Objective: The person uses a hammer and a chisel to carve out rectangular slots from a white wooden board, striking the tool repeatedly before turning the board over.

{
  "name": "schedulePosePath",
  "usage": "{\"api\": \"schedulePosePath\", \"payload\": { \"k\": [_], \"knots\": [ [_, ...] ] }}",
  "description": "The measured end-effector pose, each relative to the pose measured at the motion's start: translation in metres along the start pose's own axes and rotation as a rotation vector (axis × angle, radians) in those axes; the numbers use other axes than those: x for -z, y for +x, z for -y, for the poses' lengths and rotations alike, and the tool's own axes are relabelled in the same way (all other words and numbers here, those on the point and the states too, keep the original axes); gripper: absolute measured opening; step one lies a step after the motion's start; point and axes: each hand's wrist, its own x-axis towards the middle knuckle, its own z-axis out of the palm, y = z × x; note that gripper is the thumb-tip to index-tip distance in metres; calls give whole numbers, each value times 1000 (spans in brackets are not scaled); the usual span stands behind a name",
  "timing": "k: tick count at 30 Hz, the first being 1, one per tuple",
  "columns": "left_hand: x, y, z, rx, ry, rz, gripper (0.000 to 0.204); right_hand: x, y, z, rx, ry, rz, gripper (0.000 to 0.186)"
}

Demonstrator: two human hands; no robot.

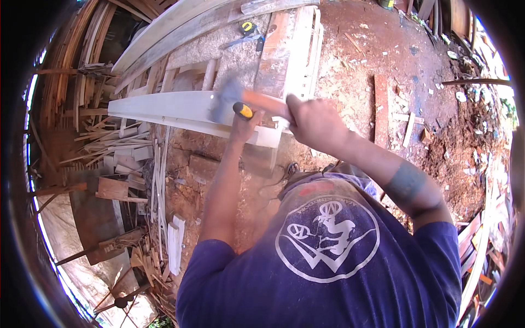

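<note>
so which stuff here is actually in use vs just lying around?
In use:
- hammer, blurred, in the right hand
- yellow-handled tool, in the left hand
- pale plank under both hands

Lying about:
- tape measure on the boards at the top
- offcut heap at left
- reddish board on the dirt
- white slat on the ground

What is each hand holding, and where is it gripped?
The right hand grips a hammer by the end of its wooden handle. The left hand holds a chisel by its yellow-and-black handle against the pale plank.
</note>
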Motion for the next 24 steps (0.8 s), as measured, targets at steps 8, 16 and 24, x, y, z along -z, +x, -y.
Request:
{"api": "schedulePosePath", "payload": {
  "k": [8,16,24],
  "knots": [
    [-10,-12,-37,-147,-88,-164,19,16,-60,-58,-390,100,27,20],
    [-12,74,-37,166,-5,-60,26,29,-82,-64,-727,286,-97,24],
    [0,0,-52,-197,-174,-257,23,37,-89,-51,-762,281,-139,23]
  ]
}}
